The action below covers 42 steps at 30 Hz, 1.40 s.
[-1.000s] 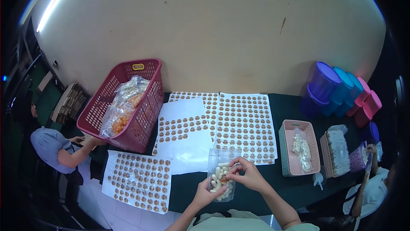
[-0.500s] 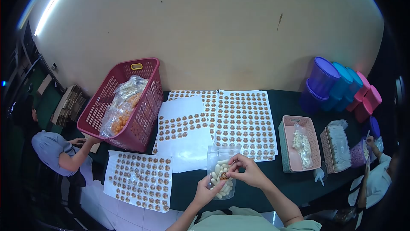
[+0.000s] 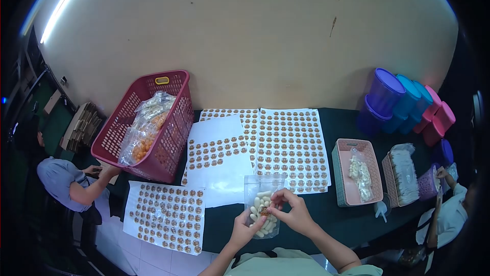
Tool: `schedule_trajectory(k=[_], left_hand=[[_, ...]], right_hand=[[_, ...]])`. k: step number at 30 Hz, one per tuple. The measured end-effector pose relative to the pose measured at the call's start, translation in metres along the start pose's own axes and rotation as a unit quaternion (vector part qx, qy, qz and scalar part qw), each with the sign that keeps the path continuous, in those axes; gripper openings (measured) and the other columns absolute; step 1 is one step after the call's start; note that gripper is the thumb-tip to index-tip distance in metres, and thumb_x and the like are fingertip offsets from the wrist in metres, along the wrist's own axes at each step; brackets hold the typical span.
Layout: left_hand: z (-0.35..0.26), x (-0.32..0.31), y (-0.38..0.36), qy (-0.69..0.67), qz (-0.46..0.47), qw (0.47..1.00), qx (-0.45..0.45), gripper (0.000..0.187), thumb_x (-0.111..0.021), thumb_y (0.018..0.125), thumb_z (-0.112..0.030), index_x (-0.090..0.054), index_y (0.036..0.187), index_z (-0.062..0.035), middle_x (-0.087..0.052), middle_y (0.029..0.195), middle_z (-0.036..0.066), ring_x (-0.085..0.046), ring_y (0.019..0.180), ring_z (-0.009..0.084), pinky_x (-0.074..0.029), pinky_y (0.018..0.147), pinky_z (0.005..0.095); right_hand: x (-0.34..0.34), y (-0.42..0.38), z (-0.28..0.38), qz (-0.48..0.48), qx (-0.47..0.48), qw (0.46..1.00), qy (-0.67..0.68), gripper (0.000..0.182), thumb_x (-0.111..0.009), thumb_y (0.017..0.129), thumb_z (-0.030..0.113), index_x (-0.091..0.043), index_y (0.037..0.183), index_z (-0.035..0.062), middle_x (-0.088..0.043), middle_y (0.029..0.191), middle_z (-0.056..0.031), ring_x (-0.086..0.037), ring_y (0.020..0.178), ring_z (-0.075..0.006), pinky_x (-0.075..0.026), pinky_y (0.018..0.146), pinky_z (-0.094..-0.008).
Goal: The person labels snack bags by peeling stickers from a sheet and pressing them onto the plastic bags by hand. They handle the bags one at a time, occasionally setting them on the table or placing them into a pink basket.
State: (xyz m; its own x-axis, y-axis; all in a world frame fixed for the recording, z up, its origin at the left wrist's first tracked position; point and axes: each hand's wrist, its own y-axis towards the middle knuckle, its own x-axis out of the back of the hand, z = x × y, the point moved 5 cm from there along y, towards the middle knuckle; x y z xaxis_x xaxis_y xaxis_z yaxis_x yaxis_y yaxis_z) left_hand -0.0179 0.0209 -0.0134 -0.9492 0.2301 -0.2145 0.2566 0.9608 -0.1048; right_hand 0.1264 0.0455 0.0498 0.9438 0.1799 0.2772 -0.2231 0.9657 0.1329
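Observation:
A clear pouch (image 3: 263, 180) of pale oblong pieces is upright in front of me, near the table's front edge. My left hand (image 3: 246, 229) grips its left side, thumb across the front. A small brown round sticker (image 3: 264, 211) lies against the pouch's front, beside the left thumb tip. My right hand (image 3: 292, 211) has its fingertips pinched at the sticker's right edge. Behind the pouch are white sheets of round stickers (image 3: 293, 148), with a partly used sheet (image 3: 219, 179) on top. Another sticker sheet (image 3: 166, 214) lies to the left.
A maroon basket (image 3: 173, 158) of filled bags stands at left. To the right are a pink tray (image 3: 375, 174) holding a bag, a basket of flat pouches (image 3: 405, 174) and stacked coloured tubs (image 3: 390, 92). One person (image 3: 66, 181) is at left, another (image 3: 449, 209) at right.
The pouch and both hands have shifted very slightly left. The right fingertips have moved a little against the sticker. At far right, the other person's hand has moved slightly.

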Motion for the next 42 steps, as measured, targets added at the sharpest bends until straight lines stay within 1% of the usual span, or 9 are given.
schedule_trajectory(k=[5,10,14,18,26,29,34,39,42], left_hand=[[0.0,0.0,0.0,-0.011,0.0,1.0,0.0,0.034,-0.06,0.081,-0.011,-0.05,0.11,0.0024,-0.058,0.095,0.006,-0.056,0.083,0.0095,-0.047,0.073,0.0235],[0.001,0.002,0.0,0.005,0.007,1.0,-0.009,0.036,-0.059,0.081,-0.011,-0.046,0.112,0.0034,-0.057,0.098,0.008,-0.057,0.084,0.011,-0.048,0.072,0.0244],[-0.004,0.003,-0.002,0.007,-0.009,1.0,0.008,0.034,-0.06,0.082,-0.013,-0.049,0.11,0.0032,-0.059,0.094,0.007,-0.057,0.082,0.0094,-0.048,0.071,0.023],[-0.001,0.015,0.002,-0.128,-0.051,0.99,0.042,0.034,-0.057,0.083,-0.014,-0.047,0.11,0.0037,-0.059,0.095,0.008,-0.058,0.081,0.0109,-0.049,0.07,0.023],[-0.009,0.013,0.004,-0.077,-0.069,0.995,0.016,0.031,-0.053,0.087,-0.017,-0.049,0.11,0.0031,-0.058,0.099,0.006,-0.055,0.085,0.0092,-0.045,0.073,0.0221],[-0.02,0.005,0.002,0.02,-0.075,0.995,-0.056,0.03,-0.046,0.09,-0.021,-0.05,0.108,0.003,-0.058,0.094,0.005,-0.052,0.082,0.0066,-0.042,0.071,0.0215],[-0.011,0.012,0.003,0.081,-0.077,0.992,-0.06,0.032,-0.042,0.092,-0.024,-0.051,0.107,0.003,-0.058,0.091,0.004,-0.05,0.079,0.0066,-0.042,0.069,0.0215],[-0.017,0.015,0.004,0.145,-0.098,0.981,-0.08,0.034,-0.041,0.092,-0.026,-0.055,0.101,0.0035,-0.058,0.081,0.004,-0.048,0.073,0.0057,-0.041,0.064,0.0206],[-0.01,0.02,0.006,0.183,-0.116,0.975,-0.041,0.035,-0.04,0.093,-0.027,-0.056,0.098,0.0037,-0.058,0.078,0.002,-0.048,0.072,0.0048,-0.041,0.063,0.0209]], right_hand=[[-0.001,-0.003,0.001,-0.024,0.024,0.999,-0.037,0.022,-0.068,0.071,0.009,-0.054,0.086,0.0027,-0.06,0.075,-0.0034,-0.054,0.069,-0.0088,-0.043,0.065,-0.022],[-0.001,-0.005,0.008,-0.049,0.039,0.994,-0.09,0.022,-0.067,0.072,0.016,-0.054,0.087,0.0066,-0.06,0.075,0.0,-0.054,0.064,-0.0116,-0.034,0.076,-0.0284],[-0.007,-0.008,0.009,-0.086,0.083,0.98,-0.158,0.021,-0.067,0.072,0.013,-0.054,0.087,0.0054,-0.058,0.072,-0.0015,-0.053,0.062,-0.0123,-0.037,0.069,-0.0279],[0.012,-0.01,-0.005,-0.242,0.03,0.97,-0.002,0.019,-0.064,0.075,0.007,-0.051,0.088,0.0018,-0.051,0.071,-0.0019,-0.047,0.062,-0.0083,-0.039,0.059,-0.0217],[-0.009,-0.011,0.001,-0.144,0.045,0.988,0.004,0.016,-0.07,0.07,0.01,-0.059,0.079,0.002,-0.051,0.079,-0.0037,-0.047,0.063,-0.0089,-0.04,0.058,-0.0219],[-0.013,-0.009,0.006,-0.157,0.049,0.986,-0.025,0.016,-0.069,0.069,0.009,-0.06,0.079,0.0018,-0.051,0.078,-0.0044,-0.048,0.064,-0.0105,-0.041,0.059,-0.0225],[-0.017,-0.011,0.0,-0.147,0.037,0.988,0.014,0.013,-0.066,0.072,0.006,-0.059,0.081,0.0005,-0.053,0.079,-0.0058,-0.051,0.067,-0.013,-0.042,0.061,-0.0238],[-0.014,-0.012,0.003,-0.046,0.006,0.997,0.056,0.007,-0.061,0.075,0.004,-0.057,0.079,-0.0011,-0.058,0.095,-0.0085,-0.054,0.087,-0.0165,-0.041,0.079,-0.0273],[-0.016,-0.014,0.003,-0.006,0.049,0.993,0.105,0.01,-0.06,0.077,0.007,-0.057,0.084,-0.0005,-0.059,0.095,-0.0084,-0.056,0.089,-0.0175,-0.043,0.08,-0.0293]])
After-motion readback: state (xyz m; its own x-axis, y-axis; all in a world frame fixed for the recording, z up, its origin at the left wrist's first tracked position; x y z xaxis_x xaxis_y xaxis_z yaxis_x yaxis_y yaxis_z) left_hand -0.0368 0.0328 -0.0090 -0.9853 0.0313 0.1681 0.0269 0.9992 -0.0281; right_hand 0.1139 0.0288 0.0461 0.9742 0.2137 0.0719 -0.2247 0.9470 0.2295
